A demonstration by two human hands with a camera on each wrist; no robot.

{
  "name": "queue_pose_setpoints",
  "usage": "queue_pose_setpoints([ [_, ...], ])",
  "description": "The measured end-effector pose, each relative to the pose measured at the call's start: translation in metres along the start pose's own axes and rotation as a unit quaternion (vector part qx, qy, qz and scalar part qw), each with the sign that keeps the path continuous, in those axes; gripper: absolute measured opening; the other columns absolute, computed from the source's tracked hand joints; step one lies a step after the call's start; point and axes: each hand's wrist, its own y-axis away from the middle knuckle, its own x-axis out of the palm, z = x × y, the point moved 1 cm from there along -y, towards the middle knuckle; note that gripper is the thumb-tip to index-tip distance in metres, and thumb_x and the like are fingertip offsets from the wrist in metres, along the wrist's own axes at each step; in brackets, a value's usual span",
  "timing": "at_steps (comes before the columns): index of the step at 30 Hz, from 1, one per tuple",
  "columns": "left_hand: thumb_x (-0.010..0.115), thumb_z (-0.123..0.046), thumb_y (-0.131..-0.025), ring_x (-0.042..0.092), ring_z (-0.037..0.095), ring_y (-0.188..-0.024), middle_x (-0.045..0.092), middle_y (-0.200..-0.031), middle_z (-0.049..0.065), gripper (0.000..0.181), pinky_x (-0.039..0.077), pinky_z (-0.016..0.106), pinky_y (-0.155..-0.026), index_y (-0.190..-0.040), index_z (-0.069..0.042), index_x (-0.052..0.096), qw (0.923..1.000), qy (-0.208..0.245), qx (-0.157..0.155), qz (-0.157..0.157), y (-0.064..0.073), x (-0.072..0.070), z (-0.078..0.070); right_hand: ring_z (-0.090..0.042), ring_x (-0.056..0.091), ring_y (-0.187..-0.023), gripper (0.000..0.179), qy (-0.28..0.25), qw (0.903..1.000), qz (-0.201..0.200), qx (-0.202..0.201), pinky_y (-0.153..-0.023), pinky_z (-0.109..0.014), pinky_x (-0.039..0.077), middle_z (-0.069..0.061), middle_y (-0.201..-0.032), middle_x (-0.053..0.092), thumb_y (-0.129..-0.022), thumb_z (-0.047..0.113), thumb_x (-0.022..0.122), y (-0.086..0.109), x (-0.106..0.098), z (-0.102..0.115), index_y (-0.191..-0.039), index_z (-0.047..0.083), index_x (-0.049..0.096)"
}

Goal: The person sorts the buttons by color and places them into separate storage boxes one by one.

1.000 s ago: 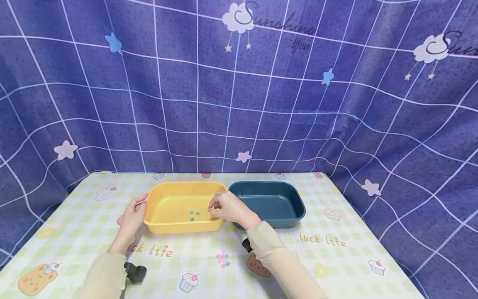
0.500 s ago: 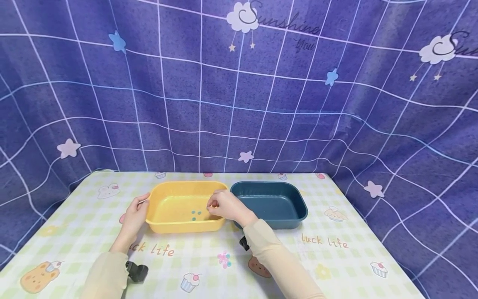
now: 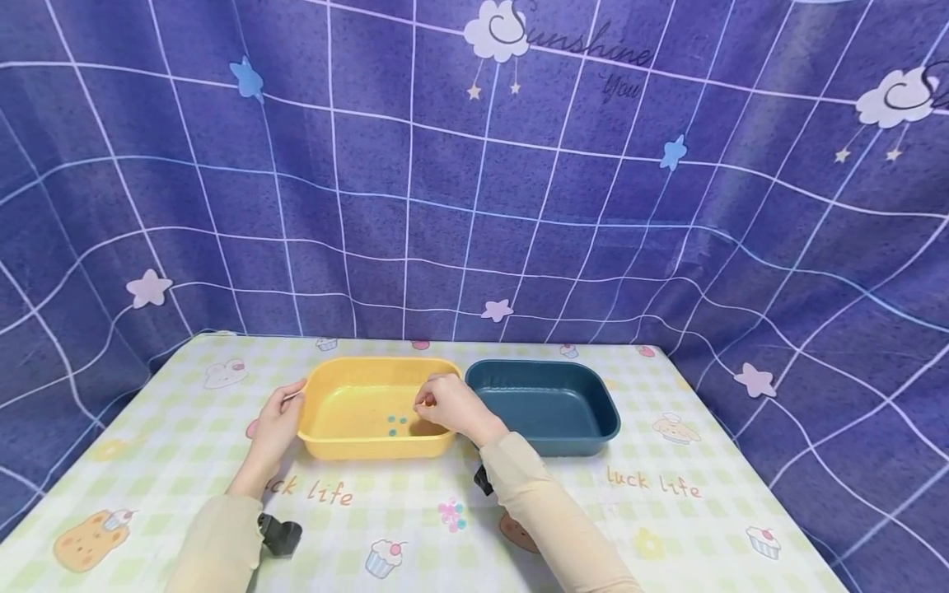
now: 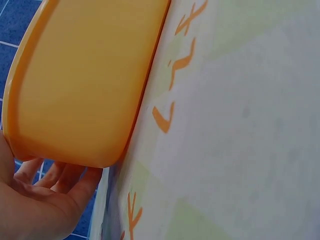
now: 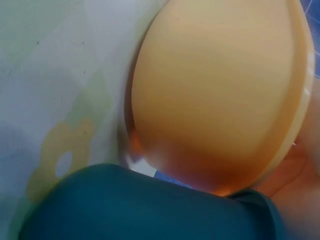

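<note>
- One hand at far L: the L hand [image 3: 276, 417] reaches fwd in a cream sleeve [image 3: 217, 548], fingers curled round the L end of the yellow basin.
- Yellow basin [image 3: 371, 450]: smooth, plastic-looking, rounded-rect. w/ flared rim; on the checked tablecloth [image 3: 326, 556], long axis L–R, open side up.
- 3 tiny round blue-green pcs [image 3: 393, 432] on its floor, just L of the R hand; too small for detail.
- R hand [image 3: 454, 402] comes in diag. over the basin's R end, wrist bent, fingers bent, tips close; can't tell if anything's b/w them.
- Dark teal basin [image 3: 552, 445], far R: similar shape, glossy, long axis also L–R.
</note>
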Motion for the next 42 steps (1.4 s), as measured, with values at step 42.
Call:
queue_pose_setpoints([
  [42,0.027,-0.031,-0.102,0.046,0.032,-0.123,0.043,-0.140,0.025,0.050,0.042,0.004,-0.078,-0.147,-0.008,0.027,1.0000,-0.002,-0.001,0.000,-0.001,0.001,0.003,-0.008,0.061,-0.078,0.011,0.055,0.9981,-0.023,-0.012,-0.070,-0.014,0.049,0.001,-0.084,0.065,-0.084,0.019,0.069,-0.006,0.003,-0.005,-0.089,0.010,0.074],
])
